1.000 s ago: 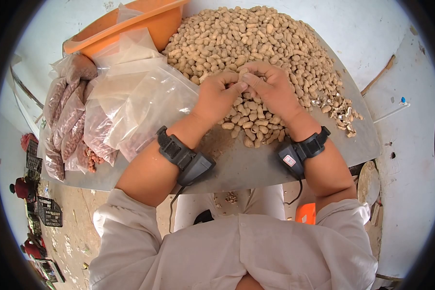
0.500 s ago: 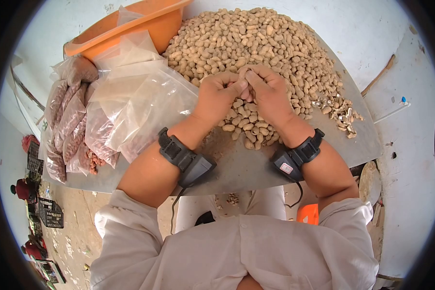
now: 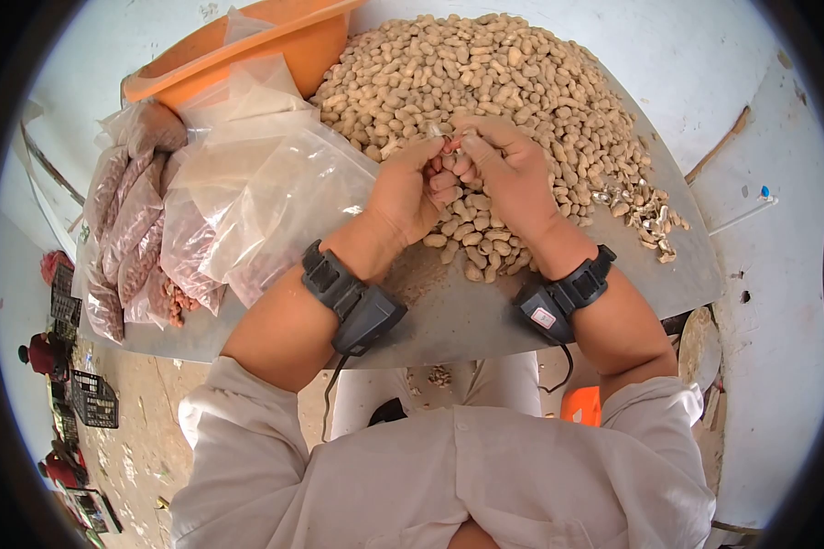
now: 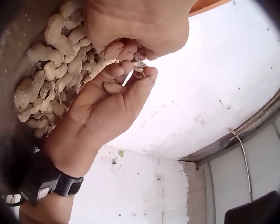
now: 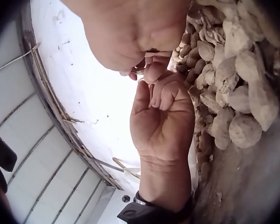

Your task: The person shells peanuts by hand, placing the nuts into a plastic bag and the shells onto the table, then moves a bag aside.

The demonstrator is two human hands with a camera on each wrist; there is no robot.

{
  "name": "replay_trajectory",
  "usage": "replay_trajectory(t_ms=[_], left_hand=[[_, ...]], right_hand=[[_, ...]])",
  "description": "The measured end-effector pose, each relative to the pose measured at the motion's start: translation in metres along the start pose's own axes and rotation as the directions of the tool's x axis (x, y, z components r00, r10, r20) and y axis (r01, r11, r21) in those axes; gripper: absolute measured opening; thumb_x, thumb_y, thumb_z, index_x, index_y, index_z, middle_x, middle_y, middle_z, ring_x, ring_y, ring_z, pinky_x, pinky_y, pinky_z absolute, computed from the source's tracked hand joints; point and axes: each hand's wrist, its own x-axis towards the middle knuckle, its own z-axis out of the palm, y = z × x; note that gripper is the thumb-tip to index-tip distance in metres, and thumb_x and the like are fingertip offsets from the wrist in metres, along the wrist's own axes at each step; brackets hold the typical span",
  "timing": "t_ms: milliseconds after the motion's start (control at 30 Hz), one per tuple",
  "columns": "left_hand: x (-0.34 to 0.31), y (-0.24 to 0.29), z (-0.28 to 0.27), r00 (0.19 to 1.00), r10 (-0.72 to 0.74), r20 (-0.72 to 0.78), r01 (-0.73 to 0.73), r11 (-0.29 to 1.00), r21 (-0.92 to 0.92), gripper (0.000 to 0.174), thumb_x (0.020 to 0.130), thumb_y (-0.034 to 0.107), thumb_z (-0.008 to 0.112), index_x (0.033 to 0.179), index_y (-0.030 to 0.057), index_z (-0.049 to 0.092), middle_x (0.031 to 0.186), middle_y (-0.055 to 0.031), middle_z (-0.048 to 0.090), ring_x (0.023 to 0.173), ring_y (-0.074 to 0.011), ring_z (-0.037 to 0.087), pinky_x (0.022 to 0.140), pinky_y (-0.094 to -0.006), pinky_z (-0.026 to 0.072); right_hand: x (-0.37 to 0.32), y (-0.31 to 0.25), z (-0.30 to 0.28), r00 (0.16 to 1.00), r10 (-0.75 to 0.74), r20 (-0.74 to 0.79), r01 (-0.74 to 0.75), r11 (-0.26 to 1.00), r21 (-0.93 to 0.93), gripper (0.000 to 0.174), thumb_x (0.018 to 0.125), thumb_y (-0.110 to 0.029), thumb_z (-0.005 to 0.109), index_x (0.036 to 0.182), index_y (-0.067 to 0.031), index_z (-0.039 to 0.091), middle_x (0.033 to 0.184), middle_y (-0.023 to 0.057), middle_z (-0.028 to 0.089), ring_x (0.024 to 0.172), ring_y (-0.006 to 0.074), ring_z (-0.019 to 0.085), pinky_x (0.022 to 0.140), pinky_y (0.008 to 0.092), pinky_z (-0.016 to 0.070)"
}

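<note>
Both hands meet over the front of a heap of unshelled peanuts (image 3: pixel 485 78). Between their fingertips is an opened peanut (image 3: pixel 452 144), with reddish kernel colour and a pale bit of shell showing. My left hand (image 3: pixel 406 194) has its thumb and forefinger at the peanut, the other fingers curled toward the palm. My right hand (image 3: pixel 519 174) pinches it from the other side. In the left wrist view, a broken shell (image 4: pixel 139 66) sits between the right thumb and finger, and another piece of shell (image 4: pixel 113 87) lies against that hand's curled fingers.
Clear plastic bags (image 3: pixel 275 197) lie left of the heap, beside filled bags of reddish kernels (image 3: pixel 124 220). Behind them is an orange basin (image 3: pixel 311 59). Broken shells (image 3: pixel 650 215) are scattered at the right of the grey table (image 3: pixel 449 320). Black crates (image 3: pixel 94 400) stand on the floor.
The peanut has come open, and reddish kernel now shows between the fingertips. My left hand has turned, bringing its curled fingers into view; the right hand has stayed nearly in place.
</note>
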Motion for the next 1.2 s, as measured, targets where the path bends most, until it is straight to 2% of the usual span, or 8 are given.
replay_trajectory(t_ms=[100, 500, 700, 800, 900, 1033, 1100, 1200], left_hand=[[0.005, -0.004, -0.008, 0.992, -0.047, -0.117, 0.024, 0.981, -0.194, 0.016, 0.086, 0.014, 0.046, 0.075, 0.0058, 0.052, 0.065, -0.0005, 0.045, 0.053, -0.008, 0.036, 0.046, -0.0192, 0.0302], [0.004, -0.002, -0.009, 0.968, -0.148, -0.202, 0.076, 0.942, -0.327, 0.019, 0.082, 0.015, 0.046, 0.065, 0.0075, 0.044, 0.06, -0.0004, 0.037, 0.049, -0.0106, 0.034, 0.043, -0.0215, 0.0291], [0.004, -0.003, -0.012, 0.973, -0.154, -0.172, 0.087, 0.934, -0.346, 0.011, 0.079, 0.009, 0.044, 0.068, 0.0064, 0.043, 0.067, -0.0044, 0.045, 0.051, -0.0082, 0.033, 0.042, -0.0188, 0.0274], [0.005, -0.002, -0.01, 0.984, -0.13, -0.118, 0.102, 0.971, -0.218, 0.018, 0.085, 0.009, 0.044, 0.068, 0.0051, 0.045, 0.068, -0.0043, 0.047, 0.051, -0.0074, 0.034, 0.041, -0.018, 0.0259], [0.002, -0.007, -0.005, 0.993, -0.01, -0.116, 0.022, 0.994, 0.106, 0.022, 0.09, 0.012, 0.046, 0.07, 0.0042, 0.05, 0.07, -0.0027, 0.049, 0.049, -0.006, 0.035, 0.041, -0.0175, 0.0249], [0.001, -0.012, -0.004, 0.966, 0.219, -0.137, -0.076, 0.747, 0.661, 0.021, 0.091, 0.017, 0.052, 0.078, 0.0026, 0.058, 0.065, 0.001, 0.048, 0.049, -0.0055, 0.037, 0.043, -0.0185, 0.0292], [0.001, -0.01, -0.004, 0.955, 0.292, -0.045, -0.142, 0.589, 0.796, 0.023, 0.089, 0.018, 0.054, 0.081, -0.0009, 0.063, 0.06, 0.0012, 0.049, 0.052, -0.0074, 0.045, 0.047, -0.02, 0.036], [0.0, -0.011, 0.004, 0.937, 0.338, -0.091, -0.204, 0.738, 0.643, 0.023, 0.09, 0.018, 0.053, 0.094, -0.0015, 0.064, 0.061, 0.003, 0.047, 0.051, -0.006, 0.042, 0.047, -0.0196, 0.0357]], right_hand=[[0.005, 0.003, -0.003, 0.881, -0.447, 0.155, 0.468, 0.777, -0.421, 0.018, 0.082, -0.006, 0.057, 0.098, -0.0009, 0.062, 0.088, 0.0084, 0.058, 0.08, 0.02, 0.056, 0.073, 0.0291, 0.0458], [0.004, 0.003, -0.007, 0.917, -0.286, 0.277, 0.361, 0.892, -0.273, 0.02, 0.079, -0.003, 0.056, 0.098, -0.0009, 0.061, 0.094, 0.0113, 0.062, 0.087, 0.0245, 0.058, 0.079, 0.0321, 0.0461], [0.009, 0.003, -0.011, 0.827, -0.467, 0.312, 0.561, 0.715, -0.418, 0.02, 0.081, -0.003, 0.054, 0.1, -0.0012, 0.061, 0.088, 0.0091, 0.063, 0.076, 0.0195, 0.059, 0.071, 0.028, 0.0474], [0.004, -0.005, -0.012, 0.986, -0.035, 0.162, 0.055, 0.992, -0.116, 0.018, 0.084, -0.006, 0.054, 0.1, -0.0001, 0.06, 0.081, 0.0042, 0.061, 0.067, 0.0105, 0.053, 0.061, 0.0226, 0.0444], [0.005, 0.0, -0.008, 0.995, 0.083, 0.063, -0.082, 0.996, -0.028, 0.018, 0.086, -0.01, 0.056, 0.1, 0.0012, 0.059, 0.074, 0.0002, 0.057, 0.061, 0.0046, 0.046, 0.053, 0.019, 0.0389], [0.004, 0.01, -0.005, 0.997, 0.074, 0.01, -0.074, 0.997, -0.028, 0.019, 0.084, -0.013, 0.059, 0.096, 0.002, 0.059, 0.067, 0.0005, 0.054, 0.057, 0.0052, 0.046, 0.049, 0.0193, 0.0368], [0.004, 0.009, -0.005, 0.992, 0.127, 0.002, -0.127, 0.991, 0.029, 0.017, 0.083, -0.014, 0.06, 0.091, 0.001, 0.06, 0.064, 0.0009, 0.053, 0.055, 0.0061, 0.046, 0.048, 0.0191, 0.0358], [0.009, 0.012, -0.017, 0.961, 0.277, -0.012, -0.252, 0.888, 0.384, 0.015, 0.081, -0.016, 0.063, 0.081, -0.0013, 0.059, 0.063, 0.0016, 0.054, 0.054, 0.0083, 0.049, 0.046, 0.0194, 0.0356]])
